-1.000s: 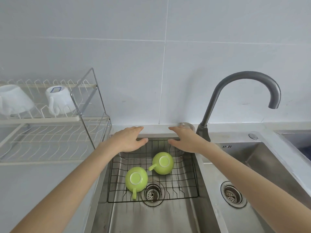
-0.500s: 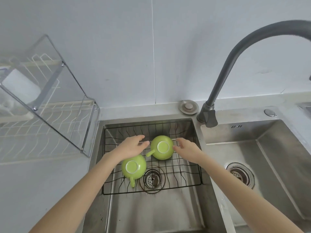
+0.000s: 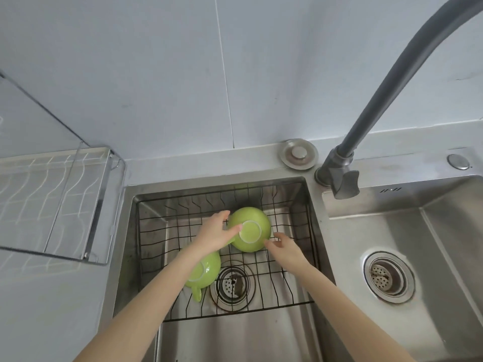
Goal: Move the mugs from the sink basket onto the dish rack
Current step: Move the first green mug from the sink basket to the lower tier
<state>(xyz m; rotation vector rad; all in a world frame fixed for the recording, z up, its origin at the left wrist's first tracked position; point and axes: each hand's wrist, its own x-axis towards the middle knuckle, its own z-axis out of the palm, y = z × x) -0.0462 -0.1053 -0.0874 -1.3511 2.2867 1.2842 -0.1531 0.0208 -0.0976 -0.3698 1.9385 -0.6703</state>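
Note:
Two lime-green mugs lie upside down in the black wire sink basket (image 3: 153, 231) in the left sink bowl. My left hand (image 3: 213, 237) grips the left side of the far mug (image 3: 254, 231), thumb on its white base ring, covering the handle. My right hand (image 3: 286, 249) touches the same mug's lower right side with its fingertips, fingers apart. The near mug (image 3: 207, 267) sits partly under my left forearm, its handle pointing toward me. The white wire dish rack (image 3: 52, 194) stands on the counter to the left.
A dark grey faucet (image 3: 392, 87) arches over the divider between the bowls. The drain strainer (image 3: 232, 283) lies under the basket. A second steel bowl with its drain (image 3: 388, 276) is on the right. A round metal stopper (image 3: 298, 153) rests on the back ledge.
The camera has dropped closer to the sink. Both hands came down from the basket's far rim onto the far mug; my left hand has closed around its left side.

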